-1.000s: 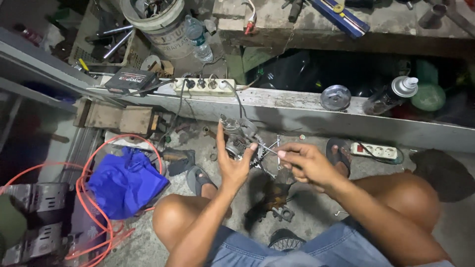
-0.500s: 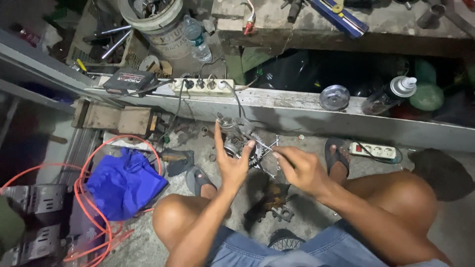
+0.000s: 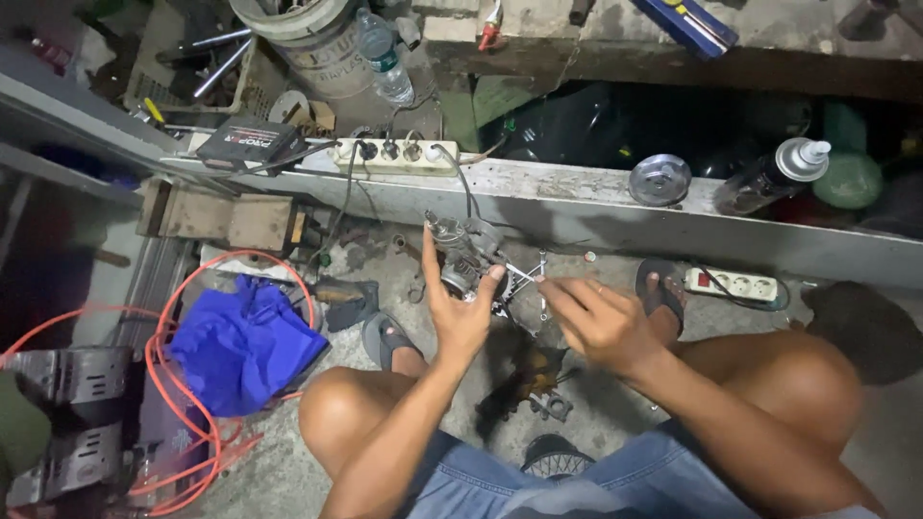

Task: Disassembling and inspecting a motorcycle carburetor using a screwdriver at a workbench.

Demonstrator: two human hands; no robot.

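**Squarely over the floor: a metal part held up in the left hand**

Now the left hand [image 3: 460, 312] is raised above the concrete floor [image 3: 615, 423], its fingers curled around a small grey metal engine part [image 3: 463, 258] that stands at twelve o'clock from the palm; the thumb presses on the part's right side. At three o'clock from it, the right hand [image 3: 598, 322] hovers just beside, fingers drawn narrow and pointing toward thin metal rods [image 3: 524, 277] that jut from the part at its four o'clock. Whether those fingertips pinch anything I cannot tell, as the hand is blurred.

At nine o'clock from the left hand lies a crumpled blue cloth [image 3: 245, 341], ringed by an orange cable [image 3: 192, 384]. At twelve o'clock, on a grey ledge [image 3: 596, 197], sits a white power strip [image 3: 396, 156] with plugs in it, a black box [image 3: 250, 142] to its left. Further along the ledge, at two o'clock, rest a round metal lid [image 3: 661, 179] and a dark spray bottle [image 3: 769, 178]. A second power strip [image 3: 731, 284] lies on the floor at three o'clock from the right hand, just past a sandalled foot [image 3: 661, 293]. Small dark metal pieces [image 3: 534, 384] lie on the floor at six o'clock, between the bare knees.
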